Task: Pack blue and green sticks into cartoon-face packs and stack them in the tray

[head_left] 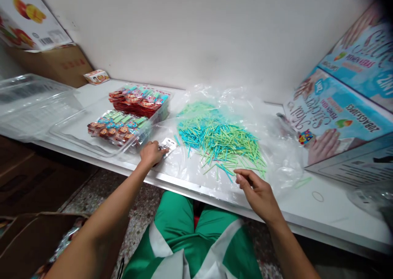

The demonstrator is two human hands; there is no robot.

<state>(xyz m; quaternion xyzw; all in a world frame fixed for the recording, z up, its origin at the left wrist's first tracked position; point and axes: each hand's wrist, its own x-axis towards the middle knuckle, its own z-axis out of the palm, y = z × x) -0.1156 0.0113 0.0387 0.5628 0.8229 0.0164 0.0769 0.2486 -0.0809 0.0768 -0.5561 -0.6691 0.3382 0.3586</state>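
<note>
My left hand (150, 153) is closed at the table's front edge, its thumb and fingers on a small white printed packet (169, 143) with dark drawings. Beside it stands a clear plastic tray (123, 151) with rows of shiny packets (114, 127) showing brown cartoon figures and green and blue tops. My right hand (253, 189) hovers at the near edge of a heap of thin green and blue sticks (219, 136). Its thumb and forefinger come together in a pinch; anything between them is too small to make out. The sticks lie on a clear plastic sheet (282, 148).
At the right, blue printed boxes (344, 111) are stacked. More clear trays (33, 103) stand at the left, before cardboard boxes (61, 62). A small orange-and-white box (96, 77) sits near the wall. A rubber band (317, 196) lies on the white table (331, 213).
</note>
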